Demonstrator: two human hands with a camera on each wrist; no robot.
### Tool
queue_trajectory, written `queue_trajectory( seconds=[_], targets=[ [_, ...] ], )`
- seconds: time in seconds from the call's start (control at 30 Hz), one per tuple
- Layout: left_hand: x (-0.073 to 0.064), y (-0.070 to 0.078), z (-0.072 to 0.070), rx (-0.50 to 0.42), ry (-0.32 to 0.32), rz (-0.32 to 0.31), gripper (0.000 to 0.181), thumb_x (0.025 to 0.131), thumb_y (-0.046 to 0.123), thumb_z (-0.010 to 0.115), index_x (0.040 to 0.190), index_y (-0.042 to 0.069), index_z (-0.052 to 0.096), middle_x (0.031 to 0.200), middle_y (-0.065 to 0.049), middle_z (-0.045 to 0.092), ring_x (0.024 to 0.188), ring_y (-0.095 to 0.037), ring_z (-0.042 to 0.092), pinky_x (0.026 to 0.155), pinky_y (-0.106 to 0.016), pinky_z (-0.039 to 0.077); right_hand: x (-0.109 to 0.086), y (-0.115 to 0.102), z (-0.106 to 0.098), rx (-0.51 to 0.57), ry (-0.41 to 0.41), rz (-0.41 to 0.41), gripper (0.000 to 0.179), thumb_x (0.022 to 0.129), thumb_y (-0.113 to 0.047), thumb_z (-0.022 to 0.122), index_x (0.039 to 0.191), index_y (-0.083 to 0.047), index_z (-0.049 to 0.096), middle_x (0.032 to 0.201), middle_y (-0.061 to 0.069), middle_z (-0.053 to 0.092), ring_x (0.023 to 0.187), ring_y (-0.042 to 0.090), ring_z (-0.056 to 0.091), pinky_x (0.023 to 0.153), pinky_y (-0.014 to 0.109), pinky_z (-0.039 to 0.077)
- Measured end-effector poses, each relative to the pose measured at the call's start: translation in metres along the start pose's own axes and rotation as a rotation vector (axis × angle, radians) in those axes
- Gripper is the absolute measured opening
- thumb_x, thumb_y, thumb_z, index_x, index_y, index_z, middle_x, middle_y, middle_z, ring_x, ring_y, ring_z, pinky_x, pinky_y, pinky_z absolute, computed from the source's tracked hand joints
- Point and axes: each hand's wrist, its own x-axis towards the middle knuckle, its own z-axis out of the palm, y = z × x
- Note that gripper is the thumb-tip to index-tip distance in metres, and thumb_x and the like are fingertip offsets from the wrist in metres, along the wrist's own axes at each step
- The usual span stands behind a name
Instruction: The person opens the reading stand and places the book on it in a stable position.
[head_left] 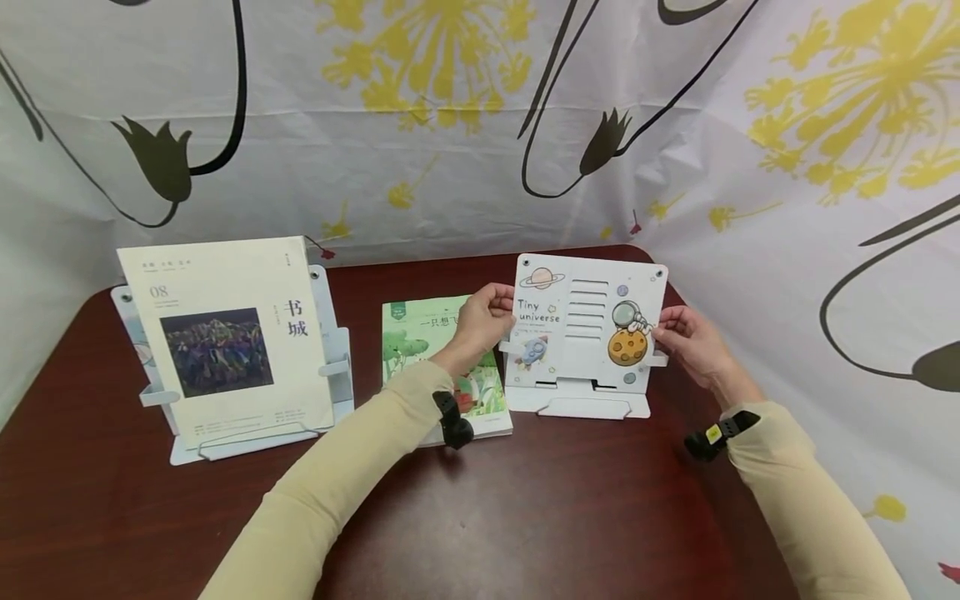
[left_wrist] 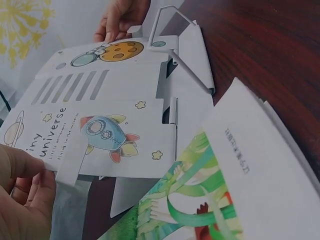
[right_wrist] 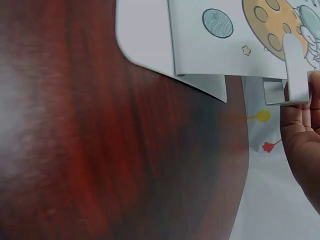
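A white book stand (head_left: pixel 585 325) with "Tiny universe", a rocket and an astronaut printed on it stands upright, leaning back, on the table. My left hand (head_left: pixel 486 321) pinches its left edge beside the side clip (left_wrist: pixel 74 162). At the opposite edge, my right hand (head_left: pixel 692 343) pinches the stand just above the right clip (right_wrist: pixel 297 70). The wire page holder (head_left: pixel 585 407) lies along the stand's base. Under my left forearm is a green picture book (head_left: pixel 405 329), partly hidden by the wrist; its corner comes near the stand's base in the left wrist view.
A second book stand (head_left: pixel 341 367) on the left holds a white magazine (head_left: pixel 225 333) with a dark picture. Dark red wood forms the tabletop (head_left: pixel 465 533). Behind and to the right hangs a white flowered cloth (head_left: pixel 465 183), close to the table's edge.
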Motion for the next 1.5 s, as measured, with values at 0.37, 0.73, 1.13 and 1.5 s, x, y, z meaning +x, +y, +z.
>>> queue_trajectory(
  seconds=[0.37,0.73,1.13,1.5],
  targets=[
    [0.010,0.022,-0.005,0.107,0.027,0.129,0.033,0.082,-0.002,0.062,0.114,0.007,0.060,0.099,-0.007,0.062,0.089,-0.017,0.062,0.076,-0.024,0.050,-0.023,-0.004,0.016,-0.052,0.112,-0.159,0.020,0.089,0.011,0.053,0.095,-0.007,0.051,0.084,-0.003,0.055,0.076,0.004,0.054,0.065,0.013,0.049],
    [0.011,0.095,0.025,0.570,0.004,0.589,0.032,0.090,0.011,0.062,0.122,0.014,0.061,0.123,0.001,0.059,0.113,-0.013,0.054,0.094,-0.019,0.043,-0.037,-0.010,0.025,-0.170,0.224,-0.204,0.017,0.088,0.007,0.058,0.095,-0.007,0.051,0.082,-0.004,0.056,0.073,0.004,0.053,0.062,0.011,0.047],
    [0.007,0.109,0.074,0.738,-0.107,0.589,0.026,0.091,0.028,0.062,0.117,0.021,0.065,0.117,0.007,0.063,0.103,-0.007,0.059,0.083,-0.018,0.045,-0.053,-0.007,0.032,-0.223,0.261,-0.235,0.018,0.087,0.011,0.057,0.095,-0.004,0.051,0.081,-0.005,0.058,0.071,0.003,0.055,0.059,0.013,0.047],
    [0.006,0.102,0.090,0.820,-0.074,0.722,0.016,0.087,0.027,0.068,0.103,0.026,0.070,0.098,0.013,0.068,0.088,-0.001,0.061,0.077,-0.018,0.040,-0.069,-0.009,0.041,-0.414,0.352,-0.231,0.015,0.088,0.006,0.059,0.098,0.002,0.048,0.082,-0.010,0.056,0.071,0.001,0.054,0.059,0.011,0.045]
  ],
)
